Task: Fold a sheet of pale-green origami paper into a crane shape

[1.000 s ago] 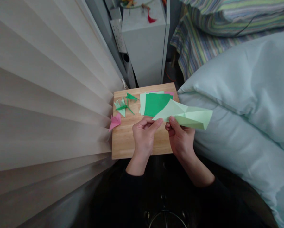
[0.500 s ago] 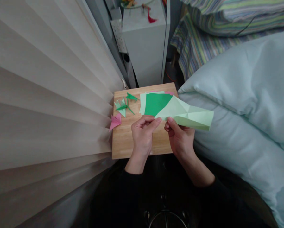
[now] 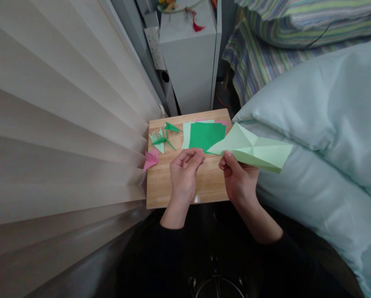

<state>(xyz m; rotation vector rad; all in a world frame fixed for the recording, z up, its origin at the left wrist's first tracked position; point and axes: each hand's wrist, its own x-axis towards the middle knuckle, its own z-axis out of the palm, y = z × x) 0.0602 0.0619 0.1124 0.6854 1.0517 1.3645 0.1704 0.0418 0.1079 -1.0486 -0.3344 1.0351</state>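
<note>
A creased sheet of light green origami paper (image 3: 250, 149) is pinched between the thumb and fingers of my right hand (image 3: 239, 176), over the right side of the small wooden table (image 3: 210, 182). Creases meet near the sheet's middle, and its far end reaches out over the bedding. Apart from the sheet's left tip, my left hand (image 3: 184, 169) has its thumb and fingers closed together with nothing visible in them. Just beyond it lies a stack of square paper with a dark green sheet (image 3: 204, 135) on top.
Folded green paper cranes (image 3: 165, 140) and a pink folded paper piece (image 3: 151, 159) sit at the table's left. A pleated curtain (image 3: 80, 157) borders that side. Pale blue bedding (image 3: 321, 124) presses against the right. Behind stands a white cabinet (image 3: 188, 66) with a red tassel (image 3: 197, 24).
My left hand has let go of the light green paper's left corner and drawn slightly left. My right hand has moved the paper a little to the right, tilting it.
</note>
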